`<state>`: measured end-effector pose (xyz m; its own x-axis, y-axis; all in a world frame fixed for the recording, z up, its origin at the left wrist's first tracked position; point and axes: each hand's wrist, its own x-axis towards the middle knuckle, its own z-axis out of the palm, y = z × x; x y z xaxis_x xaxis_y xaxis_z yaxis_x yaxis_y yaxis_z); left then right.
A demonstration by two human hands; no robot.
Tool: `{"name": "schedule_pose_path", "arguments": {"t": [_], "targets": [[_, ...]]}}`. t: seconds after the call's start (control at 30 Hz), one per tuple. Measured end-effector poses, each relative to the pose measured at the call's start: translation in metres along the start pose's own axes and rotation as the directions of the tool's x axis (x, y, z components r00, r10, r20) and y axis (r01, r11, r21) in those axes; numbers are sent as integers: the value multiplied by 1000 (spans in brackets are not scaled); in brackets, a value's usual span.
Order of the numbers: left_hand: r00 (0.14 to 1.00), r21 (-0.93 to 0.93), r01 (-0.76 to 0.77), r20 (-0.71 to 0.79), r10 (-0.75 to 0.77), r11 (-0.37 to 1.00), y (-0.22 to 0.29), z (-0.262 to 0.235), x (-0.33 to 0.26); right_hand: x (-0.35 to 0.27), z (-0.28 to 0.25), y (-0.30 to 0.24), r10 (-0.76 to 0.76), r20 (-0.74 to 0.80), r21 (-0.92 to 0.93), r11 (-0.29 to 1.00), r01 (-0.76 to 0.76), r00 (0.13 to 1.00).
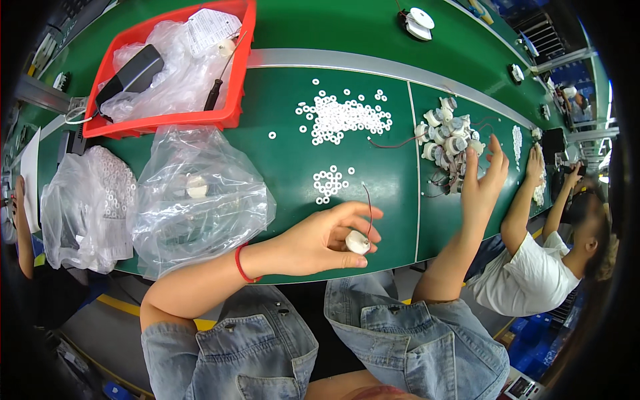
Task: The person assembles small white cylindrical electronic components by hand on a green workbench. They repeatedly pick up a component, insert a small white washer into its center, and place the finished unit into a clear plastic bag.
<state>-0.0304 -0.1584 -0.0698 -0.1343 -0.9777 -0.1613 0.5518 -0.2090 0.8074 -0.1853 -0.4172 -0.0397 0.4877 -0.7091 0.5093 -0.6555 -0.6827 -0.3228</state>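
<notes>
Near the table's front edge, my left hand [313, 243] holds a small white round motor [358, 243] in its curled fingers, the thumb below it. A thin dark red wire rises from this motor. My right hand [483, 183] is at the right side of a pile of similar white and grey motors with wires [441, 133]. Its fingers are spread, and one fingertip overlaps the pile's edge; I cannot tell whether it touches. Between the hands' side and the far rail lies a big heap of white ring washers [343, 119], with a smaller group of washers [330, 183] nearer to my left hand.
At the far left stands a red bin [167, 123] with plastic, a black device and a screwdriver. Clear plastic bags [200, 220] lie before it, one holding washers. A metal rail [320, 59] crosses behind. A co-worker [527, 280] sits to the right.
</notes>
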Motion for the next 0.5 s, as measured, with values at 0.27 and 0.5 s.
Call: {"name": "schedule_pose_path", "arguments": {"t": [0.27,0.5], "targets": [[989,-143,-147,2,149,979,-7,-5,2,-33,-15,-86,-811,441,853,512,102,384],[991,-178,-134,3,137,975,0,-8,2,-41,-13,-88,-741,492,791,600,121,458]]}}
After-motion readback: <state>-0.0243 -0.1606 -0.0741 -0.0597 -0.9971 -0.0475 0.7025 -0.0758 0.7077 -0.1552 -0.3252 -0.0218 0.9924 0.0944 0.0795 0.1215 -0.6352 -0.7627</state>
